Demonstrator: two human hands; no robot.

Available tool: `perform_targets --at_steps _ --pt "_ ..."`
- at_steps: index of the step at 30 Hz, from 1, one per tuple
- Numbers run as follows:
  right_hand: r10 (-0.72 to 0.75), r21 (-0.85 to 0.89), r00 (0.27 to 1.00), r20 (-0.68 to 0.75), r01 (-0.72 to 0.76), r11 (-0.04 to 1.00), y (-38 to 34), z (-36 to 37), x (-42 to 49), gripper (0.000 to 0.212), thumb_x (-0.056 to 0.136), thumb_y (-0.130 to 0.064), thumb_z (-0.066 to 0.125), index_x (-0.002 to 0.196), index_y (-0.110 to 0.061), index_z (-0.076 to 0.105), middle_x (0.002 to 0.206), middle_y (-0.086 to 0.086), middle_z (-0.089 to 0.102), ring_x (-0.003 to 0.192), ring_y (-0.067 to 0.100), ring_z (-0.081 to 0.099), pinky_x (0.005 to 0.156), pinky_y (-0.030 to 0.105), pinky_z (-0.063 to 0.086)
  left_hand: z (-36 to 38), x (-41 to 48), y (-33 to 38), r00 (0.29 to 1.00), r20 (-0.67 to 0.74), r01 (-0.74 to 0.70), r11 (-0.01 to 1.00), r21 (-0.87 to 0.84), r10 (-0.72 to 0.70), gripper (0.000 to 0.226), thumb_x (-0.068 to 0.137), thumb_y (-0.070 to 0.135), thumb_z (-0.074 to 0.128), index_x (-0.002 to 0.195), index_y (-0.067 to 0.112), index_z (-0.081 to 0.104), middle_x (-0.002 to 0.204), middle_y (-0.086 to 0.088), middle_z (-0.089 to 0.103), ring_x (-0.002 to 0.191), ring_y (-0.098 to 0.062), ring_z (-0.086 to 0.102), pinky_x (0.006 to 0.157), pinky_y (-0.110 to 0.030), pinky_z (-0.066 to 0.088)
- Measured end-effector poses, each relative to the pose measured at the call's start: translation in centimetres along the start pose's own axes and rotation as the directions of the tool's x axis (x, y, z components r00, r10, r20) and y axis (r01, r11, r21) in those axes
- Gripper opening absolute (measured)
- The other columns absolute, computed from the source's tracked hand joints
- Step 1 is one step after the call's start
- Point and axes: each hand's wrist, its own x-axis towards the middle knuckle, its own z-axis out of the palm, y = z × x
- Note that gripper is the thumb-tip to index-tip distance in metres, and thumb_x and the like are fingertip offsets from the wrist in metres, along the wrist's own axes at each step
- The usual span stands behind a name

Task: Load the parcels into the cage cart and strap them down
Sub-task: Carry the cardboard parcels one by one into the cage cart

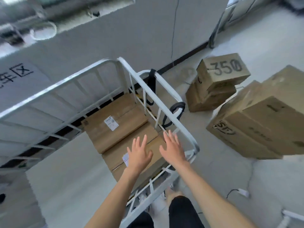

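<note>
Both hands, left (139, 154) and right (172, 148), spread flat above boxes (115, 122) in the white cage cart (158, 97), mid-frame.

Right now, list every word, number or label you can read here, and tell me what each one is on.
"350": top box stacked on the floor.
"SF": logo on the large box at right; smaller print beside it is blurred.
"区": wall sign; the character beside it is cut off.
White label on the far cart box: too blurred.
Label on the near cart box: unreadable.
</note>
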Motion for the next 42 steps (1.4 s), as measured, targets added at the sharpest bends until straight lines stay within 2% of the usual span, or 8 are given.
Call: perform_targets --at_steps 3,6,12,19,25,32,42 --pt "0.094 0.036 0.988 -0.121 -0.091 0.995 3.2 -2.0 -3.5 0.072 0.1 -0.044 0.041 0.16 -0.029 0.006 0.168 0.001 -0.002 0.154 0.027 -0.006 0.122 0.049 0.004 -0.7 -0.9 4.5 0.991 0.017 -0.133 0.989 0.062 0.133 0.074 0.099 0.041 0.046 0.162 0.03 0.008 0.169 -0.008 0.009 0.156 -0.028 0.001 0.121 -0.062 0.009" --pt "0.206 0.113 0.958 -0.198 -0.187 0.976 7.8 -3.9 -6.8 0.073 0.1 -0.044 0.044 0.16 -0.028 0.007 0.169 0.003 0.0 0.154 0.029 -0.004 0.124 0.047 0.007 -0.6 -1.3 9.9 0.967 0.009 -0.253 0.963 0.095 0.253 0.073 0.099 0.044 0.047 0.161 0.032 0.01 0.169 -0.006 0.01 0.156 -0.028 0.001 0.121 -0.062 0.008" --pt "0.431 0.278 0.85 -0.304 -0.353 0.893 19.7 -9.2 -11.7 0.079 0.098 -0.043 0.05 0.161 -0.026 0.005 0.169 0.004 0.0 0.154 0.031 -0.002 0.124 0.047 0.011 3.7 -1.8 24.0 0.893 0.059 -0.45 0.878 0.16 0.447 0.074 0.099 0.047 0.047 0.161 0.033 0.009 0.169 -0.006 0.007 0.156 -0.028 0.0 0.121 -0.058 0.006" --pt "0.526 0.415 0.74 -0.419 -0.359 0.836 32.2 -16.4 -16.1 0.079 0.098 -0.042 0.052 0.16 -0.024 0.008 0.168 0.005 0.004 0.154 0.033 0.002 0.123 0.048 0.016 10.7 -4.0 39.2 0.813 0.12 -0.583 0.79 0.19 0.57 0.074 0.099 0.049 0.046 0.161 0.032 0.01 0.169 -0.006 0.01 0.156 -0.028 0.0 0.12 -0.061 0.007" --pt "0.578 0.493 0.681 -0.449 -0.351 0.796 38.5 -20.0 -18.7 0.078 0.099 -0.043 0.052 0.161 -0.022 0.009 0.168 0.007 0.004 0.154 0.033 0.002 0.123 0.049 0.018 14.9 -5.0 47.3 0.767 0.123 -0.641 0.744 0.189 0.63 0.074 0.099 0.051 0.047 0.161 0.032 0.012 0.168 -0.007 0.013 0.156 -0.028 0.002 0.12 -0.062 0.009" --pt "0.661 0.597 0.616 -0.429 -0.356 0.719 44.6 -21.6 -18.7 0.076 0.099 -0.041 0.05 0.16 -0.022 0.009 0.168 0.007 0.001 0.154 0.03 -0.001 0.125 0.044 0.01 17.4 -3.0 53.3 0.742 0.184 -0.67 0.71 0.216 0.645 0.073 0.099 0.05 0.048 0.16 0.033 0.013 0.168 -0.008 0.013 0.156 -0.028 0.002 0.119 -0.062 0.007" --pt "0.713 0.644 0.616 -0.335 -0.402 0.65 54.4 -26.5 -12.7 0.079 0.098 -0.044 0.05 0.161 -0.023 0.005 0.168 0.008 -0.001 0.154 0.031 0.001 0.125 0.045 0.009 20.3 6.5 62.2 0.792 0.227 -0.603 0.782 0.154 0.566 0.071 0.099 0.043 0.05 0.161 0.03 0.016 0.167 -0.01 0.017 0.155 -0.027 0.006 0.119 -0.062 0.01"
